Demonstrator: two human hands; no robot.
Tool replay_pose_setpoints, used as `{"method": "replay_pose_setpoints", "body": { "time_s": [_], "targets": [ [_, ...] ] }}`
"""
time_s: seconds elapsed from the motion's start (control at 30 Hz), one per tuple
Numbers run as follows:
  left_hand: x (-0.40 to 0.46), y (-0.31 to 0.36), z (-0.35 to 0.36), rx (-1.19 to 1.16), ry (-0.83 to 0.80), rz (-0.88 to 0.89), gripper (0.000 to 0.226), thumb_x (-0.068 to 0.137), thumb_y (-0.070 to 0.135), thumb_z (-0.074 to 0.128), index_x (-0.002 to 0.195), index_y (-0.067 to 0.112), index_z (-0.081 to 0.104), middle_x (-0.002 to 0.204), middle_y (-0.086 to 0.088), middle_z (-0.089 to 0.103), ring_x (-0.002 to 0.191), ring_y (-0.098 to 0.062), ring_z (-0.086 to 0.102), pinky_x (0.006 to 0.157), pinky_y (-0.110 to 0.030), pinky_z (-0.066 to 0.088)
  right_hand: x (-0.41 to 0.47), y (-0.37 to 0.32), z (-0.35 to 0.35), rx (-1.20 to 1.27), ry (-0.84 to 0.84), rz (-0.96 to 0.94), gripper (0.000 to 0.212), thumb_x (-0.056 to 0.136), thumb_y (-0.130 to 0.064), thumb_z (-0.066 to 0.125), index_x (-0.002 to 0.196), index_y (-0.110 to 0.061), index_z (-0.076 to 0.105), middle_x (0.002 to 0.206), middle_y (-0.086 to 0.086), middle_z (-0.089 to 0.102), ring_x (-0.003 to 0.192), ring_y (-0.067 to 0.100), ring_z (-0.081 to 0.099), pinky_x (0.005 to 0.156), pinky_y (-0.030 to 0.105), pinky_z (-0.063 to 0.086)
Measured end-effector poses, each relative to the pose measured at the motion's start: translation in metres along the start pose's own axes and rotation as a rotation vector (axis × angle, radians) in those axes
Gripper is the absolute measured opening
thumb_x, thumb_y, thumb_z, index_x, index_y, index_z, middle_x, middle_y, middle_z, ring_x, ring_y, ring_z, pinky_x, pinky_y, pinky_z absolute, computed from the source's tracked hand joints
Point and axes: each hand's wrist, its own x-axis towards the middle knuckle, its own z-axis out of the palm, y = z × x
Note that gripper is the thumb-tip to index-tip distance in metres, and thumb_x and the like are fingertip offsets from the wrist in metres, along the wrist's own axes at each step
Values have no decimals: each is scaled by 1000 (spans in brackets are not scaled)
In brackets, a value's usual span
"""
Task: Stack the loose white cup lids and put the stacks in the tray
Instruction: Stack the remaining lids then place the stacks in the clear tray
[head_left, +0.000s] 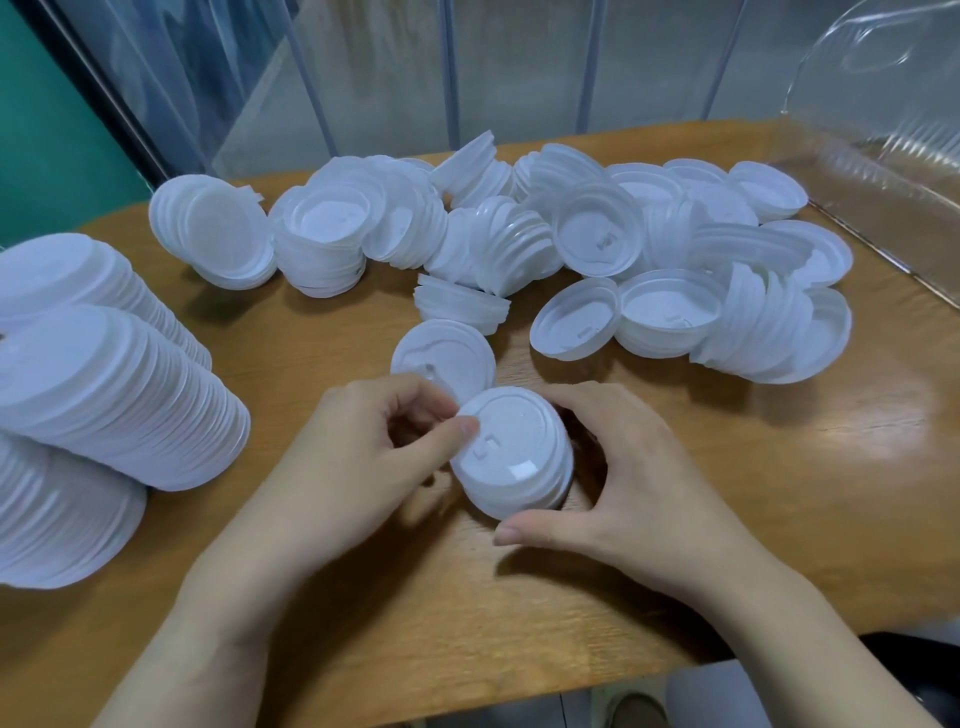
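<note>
Head: wood table (779, 467), prob. plastic curtain (389, 78).

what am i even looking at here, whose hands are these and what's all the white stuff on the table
This is one picture from a camera worn on a person's head, looking forward and down, so the two bare hands belong to the wearer. No machine is involved.

The white things are plastic cup lids. A loose pile of them, some already nested in short runs, is spread across the far side of the wooden table. Long finished stacks lie on their sides at the left edge.

In the middle, both hands hold a short stack: the left hand has its thumb on the top lid's rim, and the right hand curls round the side. A single lid lies just behind it. The clear plastic thing at top right may be the tray, but I can't be sure.
</note>
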Motion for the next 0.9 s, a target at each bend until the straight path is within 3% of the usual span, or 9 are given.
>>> {"method": "replay_pose_setpoints", "body": {
  "time_s": [0.07, 0.23, 0.43, 0.57, 0.67, 0.77, 0.9],
  "targets": [
    [0, 0, 3, 57, 0, 10, 16, 85, 41, 75, 88, 26, 76, 77, 6, 74, 67, -10, 66, 63, -19, 49, 0, -2, 0, 2, 16, -3, 78, 51, -92, 68, 121, -70, 41, 121, -36, 51, 120, -7, 48, 102, 20, 39],
    [-1, 0, 5, 103, 16, 47, 17, 84, 45, 75, 88, 28, 75, 78, 8, 72, 68, -10, 64, 61, -16, 45, 0, 2, 1, -16, 14, -18, 80, 61, -84, 70, 129, -46, 55, 117, -27, 57, 117, 0, 51, 103, 30, 43],
    [-3, 2, 5, 122, -14, 80, 16, 86, 45, 76, 91, 30, 75, 80, 10, 73, 71, -13, 65, 64, -21, 49, 0, 6, 0, -5, -4, -38, 80, 63, -80, 72, 133, -46, 56, 122, -28, 57, 122, -1, 50, 107, 29, 41],
    [-4, 4, 3, 189, 163, 190, 19, 90, 47, 70, 83, 29, 72, 71, 9, 67, 69, -12, 61, 60, -20, 44, 0, 9, 0, -8, -10, -46, 80, 63, -80, 71, 135, -49, 52, 125, -30, 55, 125, -3, 47, 109, 27, 38],
    [1, 0, -4, 365, 339, 300, 23, 88, 40, 73, 104, 25, 68, 91, 11, 57, 85, -4, 53, 76, -13, 38, 0, 9, 1, -27, -12, -44, 80, 65, -82, 69, 135, -47, 52, 127, -29, 54, 126, -3, 46, 111, 32, 38],
    [4, -12, -11, 464, 242, 288, 55, 80, 43, 72, 130, 25, 59, 115, 9, 51, 108, -10, 49, 95, -24, 40, 0, 9, 1, -51, -23, -50, 78, 67, -81, 69, 135, -46, 53, 127, -28, 54, 127, -1, 46, 112, 34, 38],
    [0, -17, -20, 512, 117, 241, 69, 74, 64, 66, 134, 31, 55, 118, 16, 48, 112, -7, 48, 92, -18, 37, -1, 8, 0, -77, -26, -53, 79, 68, -83, 67, 135, -45, 52, 129, -28, 52, 127, -3, 44, 112, 32, 38]
  ]
}}
